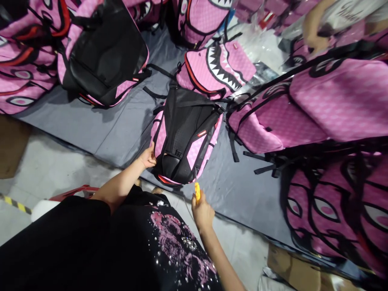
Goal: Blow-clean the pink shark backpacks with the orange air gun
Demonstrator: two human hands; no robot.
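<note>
A pink and black backpack [194, 121] lies on the grey-covered table, its black back panel and straps facing up. My left hand [148, 157] is closed on its lower left edge, thumb up along the pink side. In my right hand [202, 210], fingers wrapped round it, is a yellow-handled tool [197, 192] with a thin dark metal tip. That tip reaches the lower right part of the backpack, near a shoulder strap; whether it touches is unclear. The tool's exact kind does not show.
Another backpack [106, 56] lies black side up at the left, beside a pile of pink ones. A shark-mouth backpack [215, 68] sits just behind. Stacked pink backpacks [339, 101] fill the right. Across the table is another person's hand [315, 40]. Cardboard boxes [291, 266] stand below the table edge.
</note>
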